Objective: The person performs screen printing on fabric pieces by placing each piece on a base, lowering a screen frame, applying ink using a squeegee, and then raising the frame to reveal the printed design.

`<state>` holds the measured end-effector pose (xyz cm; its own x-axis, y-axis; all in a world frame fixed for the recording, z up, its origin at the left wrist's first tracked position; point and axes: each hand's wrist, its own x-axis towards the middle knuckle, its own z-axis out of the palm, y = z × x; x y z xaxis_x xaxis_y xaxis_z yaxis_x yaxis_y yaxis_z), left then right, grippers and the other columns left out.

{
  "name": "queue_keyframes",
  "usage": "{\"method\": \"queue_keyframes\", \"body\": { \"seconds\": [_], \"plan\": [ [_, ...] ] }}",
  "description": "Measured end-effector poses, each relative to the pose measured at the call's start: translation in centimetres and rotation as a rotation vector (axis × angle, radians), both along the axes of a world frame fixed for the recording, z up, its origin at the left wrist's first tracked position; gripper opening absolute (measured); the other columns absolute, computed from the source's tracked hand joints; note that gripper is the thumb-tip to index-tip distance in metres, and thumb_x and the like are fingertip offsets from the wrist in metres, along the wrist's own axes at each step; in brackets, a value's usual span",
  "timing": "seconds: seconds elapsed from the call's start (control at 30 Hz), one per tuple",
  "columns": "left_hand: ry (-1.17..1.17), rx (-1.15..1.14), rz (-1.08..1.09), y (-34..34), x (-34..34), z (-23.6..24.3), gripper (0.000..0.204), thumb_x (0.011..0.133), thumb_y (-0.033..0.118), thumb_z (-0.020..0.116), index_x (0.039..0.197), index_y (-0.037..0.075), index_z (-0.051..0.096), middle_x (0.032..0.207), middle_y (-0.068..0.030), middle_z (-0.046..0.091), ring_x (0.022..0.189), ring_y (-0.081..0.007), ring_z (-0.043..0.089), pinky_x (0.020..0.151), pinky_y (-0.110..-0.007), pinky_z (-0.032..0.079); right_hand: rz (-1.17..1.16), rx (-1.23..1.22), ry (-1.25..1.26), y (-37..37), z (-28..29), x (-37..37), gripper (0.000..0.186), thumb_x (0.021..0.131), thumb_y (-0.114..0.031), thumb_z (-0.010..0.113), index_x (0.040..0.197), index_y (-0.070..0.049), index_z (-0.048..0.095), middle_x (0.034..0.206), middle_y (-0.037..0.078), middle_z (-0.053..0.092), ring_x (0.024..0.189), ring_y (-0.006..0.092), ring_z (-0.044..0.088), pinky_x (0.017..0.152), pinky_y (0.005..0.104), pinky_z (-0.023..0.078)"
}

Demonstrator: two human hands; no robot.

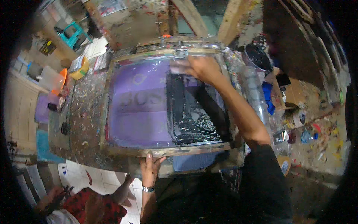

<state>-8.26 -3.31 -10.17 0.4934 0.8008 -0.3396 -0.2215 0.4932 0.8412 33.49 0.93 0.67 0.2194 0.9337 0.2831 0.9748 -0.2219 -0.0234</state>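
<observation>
A wooden-edged screen-printing frame (149,152) lies before me on the worktable. Its purple mesh (140,128) shows faint lettering and shapes on the left part. Wet black ink (197,128) covers much of the right side. My left hand (150,172), with a watch at the wrist, grips the frame's front edge, the thumb up against the wood. My right hand (203,70) reaches to the far end of the mesh, above the ink. Its fingers are bent and blurred around a pale, smeared object that I cannot make out.
The paint-stained worktable (86,119) surrounds the frame. A black-smeared bucket (257,58) and a blue cloth (267,98) are at right, with bottles further down. A yellow container (79,69) stands at left. Another person in red patterned clothing (95,205) sits at lower left.
</observation>
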Motion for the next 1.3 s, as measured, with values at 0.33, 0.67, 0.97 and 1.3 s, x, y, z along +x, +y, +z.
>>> {"method": "queue_keyframes", "body": {
  "seconds": [0.33,0.67,0.97,1.3],
  "plan": [
    [-0.042,0.016,0.026,-0.2,0.2,-0.2,0.065,0.100,0.028,0.056,0.147,0.006,0.017,0.132,-0.0170,0.046,0.111,-0.0335,0.060,0.092,-0.049,0.053,0.141,-0.043,-0.022,-16.9,-1.6,-16.6,0.034,0.086,-0.043,0.066,0.088,-0.012,0.053,0.076,0.005,0.059,0.068,0.0231,0.064,0.064,0.0397,0.052],
    [-0.192,0.432,-0.091,3.8,3.0,14.8,0.031,0.102,0.023,0.049,0.124,0.002,0.040,0.104,-0.0141,0.061,0.095,-0.0289,0.065,0.087,-0.046,0.054,-0.150,0.499,-0.163,-14.0,10.9,-15.5,0.049,0.076,-0.057,0.069,0.083,-0.010,0.057,0.076,0.006,0.049,0.077,0.0243,0.053,0.086,0.0485,0.038],
    [0.412,1.630,-0.208,17.2,23.6,9.7,0.068,0.089,0.037,0.067,0.144,0.007,0.040,0.151,-0.0226,0.034,0.133,-0.0466,0.040,0.108,-0.051,0.037,-0.215,0.251,0.006,-4.3,30.0,-6.7,0.074,0.083,-0.068,0.052,0.090,0.003,0.072,0.091,0.028,0.069,0.089,0.0359,0.070,0.082,0.0471,0.050],
    [0.514,1.138,0.195,10.1,15.5,7.9,0.030,0.094,0.019,0.060,0.123,0.012,0.063,0.094,-0.0233,0.067,0.079,-0.0350,0.067,0.073,-0.040,0.053,-0.274,0.159,0.070,0.9,34.4,2.2,0.087,0.084,-0.073,0.045,0.123,0.003,0.062,0.123,0.029,0.060,0.119,0.0402,0.056,0.101,0.0458,0.042]
  ]
}}
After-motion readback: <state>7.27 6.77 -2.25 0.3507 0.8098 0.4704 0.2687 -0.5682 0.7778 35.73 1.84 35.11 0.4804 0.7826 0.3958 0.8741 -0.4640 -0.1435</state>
